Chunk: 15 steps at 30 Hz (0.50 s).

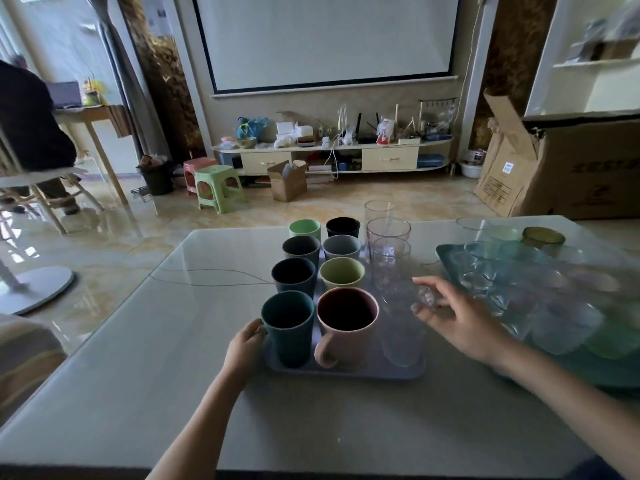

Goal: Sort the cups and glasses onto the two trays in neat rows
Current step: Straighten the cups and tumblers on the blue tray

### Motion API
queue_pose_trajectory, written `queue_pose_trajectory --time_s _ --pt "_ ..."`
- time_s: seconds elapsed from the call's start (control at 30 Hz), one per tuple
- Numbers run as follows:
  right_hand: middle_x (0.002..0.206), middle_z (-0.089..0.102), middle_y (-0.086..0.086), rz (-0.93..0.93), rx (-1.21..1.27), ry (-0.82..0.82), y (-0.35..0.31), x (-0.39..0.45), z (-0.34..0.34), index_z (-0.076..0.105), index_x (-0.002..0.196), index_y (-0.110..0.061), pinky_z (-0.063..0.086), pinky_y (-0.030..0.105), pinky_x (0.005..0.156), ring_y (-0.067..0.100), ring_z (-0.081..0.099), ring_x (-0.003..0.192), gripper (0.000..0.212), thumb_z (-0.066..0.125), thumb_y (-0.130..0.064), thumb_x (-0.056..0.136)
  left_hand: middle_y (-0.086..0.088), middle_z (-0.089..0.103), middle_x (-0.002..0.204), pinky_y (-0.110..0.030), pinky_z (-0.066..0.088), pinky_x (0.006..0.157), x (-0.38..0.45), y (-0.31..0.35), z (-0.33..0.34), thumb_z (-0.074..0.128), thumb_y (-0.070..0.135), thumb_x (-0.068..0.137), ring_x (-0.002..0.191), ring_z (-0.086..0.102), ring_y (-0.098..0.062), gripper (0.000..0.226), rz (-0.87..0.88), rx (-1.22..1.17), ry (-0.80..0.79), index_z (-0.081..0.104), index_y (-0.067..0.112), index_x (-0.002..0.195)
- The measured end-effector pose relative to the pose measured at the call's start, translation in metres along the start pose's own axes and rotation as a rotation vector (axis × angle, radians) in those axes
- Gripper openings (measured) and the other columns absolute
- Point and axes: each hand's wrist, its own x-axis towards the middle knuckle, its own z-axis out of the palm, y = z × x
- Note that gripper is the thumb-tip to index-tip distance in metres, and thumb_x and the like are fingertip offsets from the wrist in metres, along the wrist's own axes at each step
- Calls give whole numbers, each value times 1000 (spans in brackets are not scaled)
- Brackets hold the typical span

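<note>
A blue-grey tray in the middle of the table holds two rows of coloured cups and a right-hand row of clear glasses. The teal cup and the pink mug stand nearest me. My left hand rests at the tray's front left corner, touching the teal cup. My right hand has its fingers curled round the rim of the nearest clear glass, which stands on the tray. A teal tray on the right carries several short clear glasses, blurred.
An amber glass and a clear glass stand on the table behind the teal tray. A thin wire lies across the table at left. Cardboard boxes stand past the right far edge; a fan base is on the floor left.
</note>
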Motion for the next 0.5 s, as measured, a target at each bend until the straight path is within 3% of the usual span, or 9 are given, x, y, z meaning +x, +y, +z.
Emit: queue_pose_trajectory --time_s 0.07,0.13,0.23,0.33,0.4,0.5 --pt "134 46 -8 21 69 -29 0 -8 3 41 128 -39 40 11 75 -3 54 100 57 55 -55 75 -8 67 94 -31 52 75 -5 1 -2 45 -8 87 85 61 -22 28 -35 -111 -47 63 10 100" --pt "141 41 -7 31 77 -78 -1 -10 7 36 131 -42 40 19 84 3 51 107 64 55 -58 72 -1 68 89 -24 51 70 -11 1 -8 44 -16 82 82 63 -15 38 -54 -122 -117 64 10 102" --pt "149 33 0 28 33 -109 -1 -5 12 25 142 -36 34 25 97 10 44 120 78 67 -46 78 11 69 90 -21 49 65 -20 -3 -15 49 -13 78 82 64 -9 47 -56 2 -177 65 23 101" --pt "152 27 0 64 91 -97 2 -1 15 12 149 -31 29 21 99 13 40 127 96 75 -32 76 4 66 100 -20 48 59 -26 -3 -17 43 -16 70 84 60 -12 61 -91 30 -220 61 28 108" --pt "144 30 -5 93 157 -90 4 -1 19 9 149 -29 30 20 97 8 39 120 102 78 -25 75 -1 61 113 -19 48 64 -31 0 -15 49 -9 68 92 57 -13 60 -108 34 -257 56 31 111" --pt "128 35 -11 104 235 -50 7 0 24 16 147 -27 34 21 94 7 40 117 96 79 -19 74 -5 45 140 -32 42 96 -38 5 -14 64 17 56 123 43 -21 71 -97 88 -288 50 26 124"
